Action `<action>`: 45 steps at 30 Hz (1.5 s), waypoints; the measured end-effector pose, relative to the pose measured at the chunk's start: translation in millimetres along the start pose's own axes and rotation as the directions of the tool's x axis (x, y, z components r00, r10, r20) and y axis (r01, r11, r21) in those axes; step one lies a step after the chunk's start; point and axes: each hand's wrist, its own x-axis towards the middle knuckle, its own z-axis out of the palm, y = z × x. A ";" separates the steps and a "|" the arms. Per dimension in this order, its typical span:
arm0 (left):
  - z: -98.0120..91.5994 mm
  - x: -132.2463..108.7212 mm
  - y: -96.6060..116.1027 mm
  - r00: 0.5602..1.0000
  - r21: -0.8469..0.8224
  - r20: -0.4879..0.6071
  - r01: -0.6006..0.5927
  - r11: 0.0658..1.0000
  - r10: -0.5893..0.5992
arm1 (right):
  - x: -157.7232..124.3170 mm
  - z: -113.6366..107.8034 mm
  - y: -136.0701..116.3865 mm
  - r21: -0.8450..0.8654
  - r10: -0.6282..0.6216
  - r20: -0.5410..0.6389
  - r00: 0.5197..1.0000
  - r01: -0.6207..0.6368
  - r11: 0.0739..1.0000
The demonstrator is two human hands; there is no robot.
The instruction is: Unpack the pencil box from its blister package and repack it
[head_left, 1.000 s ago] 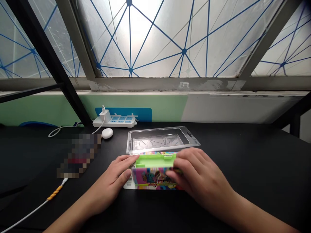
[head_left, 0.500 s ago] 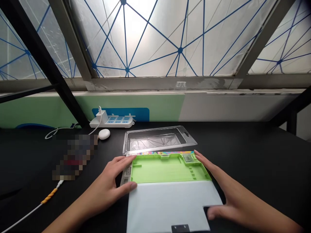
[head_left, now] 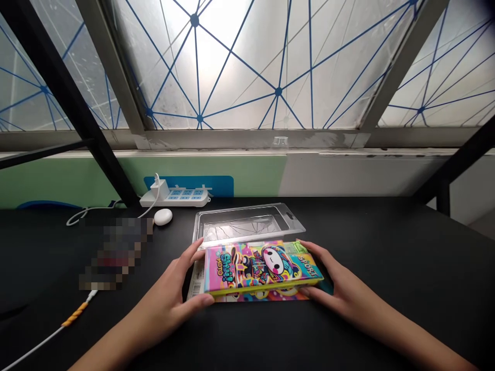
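Frosted window wall, criss-crossed with thin blue lines in grey frames, fills the upper field from 9 through 3 o'clock.

Matte black tabletop takes the lower half of the view.

Clear moulded plastic blister shell lies open side up on the table, at 12 o'clock from the case and just beyond it. Contact between them: cannot tell.

Rectangular pencil case with a bright cartoon-printed lid and yellow-green side: table centre, lid closed and facing up, long axis running 9 to 3 o'clock. It sits on a printed backing card, whose barcoded strip sticks out at the 8 o'clock corner and whose colourful edge shows along 6 o'clock.

Left hand: comes in from 7 o'clock. Fingers lie at the far left corner of the case, thumb pressed to the near left corner, so the left end is clasped between them.

Right hand: comes in from 4 o'clock. Fingers wrap the far right corner, thumb lies along the near right edge; the right end is clasped the same way.

White multi-socket power strip, one white plug seated in it: at 10 o'clock, against the green wall band.

White cable with an orange-yellow spiral wrap: at 8 o'clock, well apart from the case.

Small white oval object: just in front of the strip, at its 6 o'clock.
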 end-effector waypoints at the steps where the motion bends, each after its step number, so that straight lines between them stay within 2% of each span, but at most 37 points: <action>1: 2.2 -0.8 0.7 0.999 0.056 -0.022 -0.023 0.998 0.025 | -1.3 0.8 0.0 -0.007 -0.008 -0.009 1.000 0.008 1.000; 4: 6.9 -4.9 4.3 0.979 0.196 -0.116 -0.142 0.970 0.167 | -5.5 1.3 0.7 0.000 -0.050 -0.081 0.995 0.050 0.999; 6: 7.7 -4.5 9.1 0.946 0.249 -0.182 -0.219 0.943 0.268 | -4.0 -1.3 0.1 0.014 -0.078 -0.150 0.986 0.081 0.997; 8: 6.5 3.9 17.6 0.915 0.258 -0.253 -0.248 0.934 0.313 | 6.0 -6.8 -2.3 0.052 -0.108 -0.201 0.974 0.121 0.991; 11: 0.9 35.2 34.7 0.895 0.222 -0.357 -0.198 0.955 0.269 | 39.1 -16.9 -7.0 0.130 -0.145 -0.218 0.965 0.176 0.976; 14: -8.8 75.0 43.7 0.880 0.255 -0.412 -0.137 0.957 0.236 | 80.9 -18.9 -7.1 0.164 -0.149 -0.218 0.965 0.186 0.969; 17: -17.3 97.8 35.2 0.917 0.315 -0.341 -0.096 0.944 0.207 | 107.9 -8.7 0.0 0.136 -0.159 -0.238 0.958 0.195 0.971; 22: -14.0 93.6 12.7 0.986 0.309 -0.168 0.035 0.951 0.018 | 109.1 5.8 14.0 -0.003 -0.177 -0.142 0.974 0.178 0.984; 24: -10.4 91.2 10.0 0.992 0.303 -0.128 0.052 0.952 -0.014 | 106.0 6.0 15.7 -0.040 -0.182 -0.131 0.975 0.178 0.983; 29: -8.1 95.3 10.0 0.997 0.315 -0.077 0.026 0.949 -0.002 | 105.7 3.9 13.2 -0.127 -0.203 -0.076 0.976 0.192 0.973; 32: -8.6 97.2 9.1 0.997 0.345 -0.077 0.021 0.938 0.006 | 104.9 3.9 10.8 -0.236 -0.246 -0.059 0.968 0.226 0.945; 34: -8.9 96.9 8.9 0.995 0.373 -0.095 0.007 0.928 0.031 | 101.3 3.7 7.9 -0.313 -0.308 -0.120 0.944 0.259 0.914; 36: -8.8 95.9 9.5 0.992 0.404 -0.093 -0.046 0.913 0.091 | 93.8 3.4 2.0 -0.340 -0.405 -0.194 0.894 0.326 0.882; 38: -8.1 95.5 9.9 0.984 0.441 -0.052 -0.132 0.888 0.171 | 82.8 4.8 -7.2 -0.298 -0.504 -0.213 0.837 0.435 0.849; 41: -6.0 97.5 6.6 0.967 0.502 0.013 -0.228 0.835 0.256 | 64.9 11.8 -24.8 -0.172 -0.589 -0.105 0.801 0.569 0.804; 43: -5.1 100.7 0.7 0.960 0.535 0.048 -0.259 0.805 0.277 | 57.1 18.0 -35.3 -0.127 -0.564 0.021 0.826 0.562 0.818; 45: -6.3 104.2 -7.3 0.957 0.554 0.087 -0.276 0.785 0.275 | 54.1 22.7 -41.8 -0.134 -0.476 0.162 0.865 0.497 0.858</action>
